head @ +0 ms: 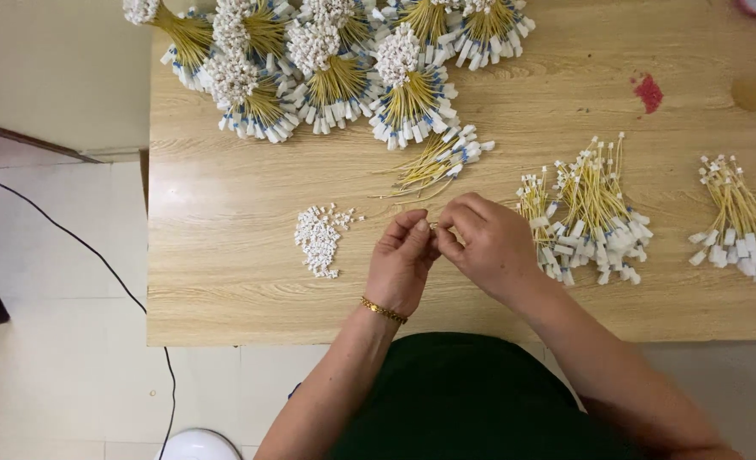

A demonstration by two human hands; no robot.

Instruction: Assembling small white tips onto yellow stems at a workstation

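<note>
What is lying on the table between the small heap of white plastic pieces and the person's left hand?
In the head view, only bare wooden tabletop lies between the small heap of white plastic pieces and the left hand; nothing else is there.

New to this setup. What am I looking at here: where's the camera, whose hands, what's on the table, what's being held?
There is one picture, taken by a camera worn on a person's head, looking straight down. No machine is involved: the two bare hands belong to the wearer.

The left hand, with a gold bracelet at the wrist, and the right hand meet fingertip to fingertip over a wooden table. They pinch something tiny between them, too small to identify.

On the table lie a small heap of white pieces, tied bundles of thin yellow wires with white ends along the far edge, a few loose wires just beyond the hands, and looser piles on the right.
</note>
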